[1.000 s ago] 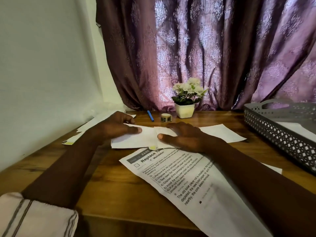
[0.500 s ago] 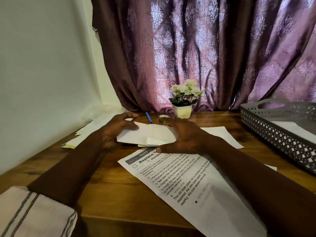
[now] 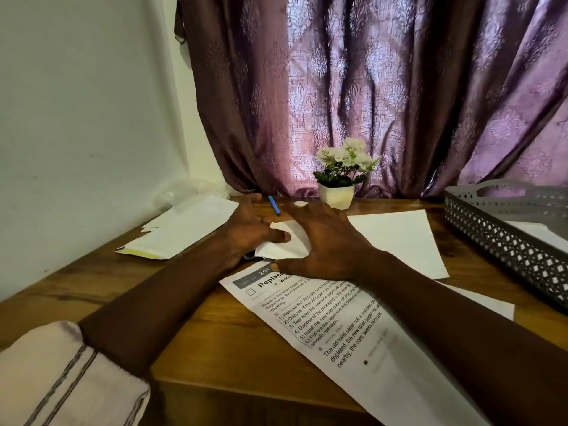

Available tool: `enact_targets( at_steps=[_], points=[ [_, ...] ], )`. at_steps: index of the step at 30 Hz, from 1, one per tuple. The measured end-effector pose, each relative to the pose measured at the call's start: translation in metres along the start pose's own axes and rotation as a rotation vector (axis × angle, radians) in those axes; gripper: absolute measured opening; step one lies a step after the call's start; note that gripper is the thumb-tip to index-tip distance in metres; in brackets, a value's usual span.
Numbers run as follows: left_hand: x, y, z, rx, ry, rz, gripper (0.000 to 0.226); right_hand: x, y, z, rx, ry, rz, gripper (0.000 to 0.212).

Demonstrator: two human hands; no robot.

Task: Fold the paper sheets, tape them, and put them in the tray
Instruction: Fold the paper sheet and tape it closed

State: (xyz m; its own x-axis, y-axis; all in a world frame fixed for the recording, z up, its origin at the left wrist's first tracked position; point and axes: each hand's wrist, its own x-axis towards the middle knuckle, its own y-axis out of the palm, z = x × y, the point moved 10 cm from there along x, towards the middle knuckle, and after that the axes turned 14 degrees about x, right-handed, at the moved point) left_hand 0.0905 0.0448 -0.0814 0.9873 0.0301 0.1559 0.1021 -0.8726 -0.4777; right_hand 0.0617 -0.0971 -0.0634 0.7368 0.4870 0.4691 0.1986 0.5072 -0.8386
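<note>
- Head view: the folded paper [image 3: 284,245] lies on the wooden table [image 3: 215,333], right in front of the person and between both hands.
- Head view: the folded paper is small and white. Its long side seems to run from left to right, a bit tilted, but the hands hide much of it, so this is hard to tell.
- Head view: the left hand [image 3: 250,230] lies on the left part of the folded paper, palm down. Its fingers are spread a little and press flat. It grips nothing.
- Head view: the right hand [image 3: 322,244] covers the right part of the folded paper, with the fingers spread wide and the thumb down near the front edge. It presses too and grips nothing.
- Head view: both hands touch the folded paper, and both are just as near to it.
- Head view: the tape roll [image 3: 300,204] peeks out just behind the right hand, near the flower pot [image 3: 336,195]. I think the right hand is the closer one for taking it.
- Head view: the grey tray [image 3: 504,241] stands far off to the right, so the right hand has the shorter way there too.
- Head view: a printed sheet [image 3: 353,333] lies under the right arm, close to the person. More white sheets [image 3: 187,229] lie to the left, well apart from the tray.
</note>
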Motion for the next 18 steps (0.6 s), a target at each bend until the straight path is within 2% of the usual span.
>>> enact_targets(
  at_steps=[4,7,9,12,15,18],
  points=[
    [0.0,0.004,-0.003,-0.135,-0.006,0.062,0.117,-0.003,0.005,-0.006,0.034,0.062,0.113,0.115],
    [0.002,-0.002,-0.003,-0.153,-0.006,0.081,0.108,-0.007,0.005,-0.014,0.037,0.106,0.171,0.117],
    [0.001,-0.008,-0.004,-0.045,0.011,0.026,0.097,-0.009,0.003,-0.017,0.054,0.123,0.187,0.112],
    [0.001,-0.012,-0.002,0.179,0.035,-0.054,0.104,-0.014,0.005,-0.019,0.057,0.167,0.217,0.109],
    [0.003,-0.009,0.005,0.037,-0.022,-0.035,0.092,-0.015,0.006,-0.019,0.071,0.182,0.223,0.108],
    [0.007,-0.002,0.007,-0.087,-0.036,0.023,0.09,-0.013,0.006,-0.015,0.095,0.157,0.212,0.106]
  ],
)
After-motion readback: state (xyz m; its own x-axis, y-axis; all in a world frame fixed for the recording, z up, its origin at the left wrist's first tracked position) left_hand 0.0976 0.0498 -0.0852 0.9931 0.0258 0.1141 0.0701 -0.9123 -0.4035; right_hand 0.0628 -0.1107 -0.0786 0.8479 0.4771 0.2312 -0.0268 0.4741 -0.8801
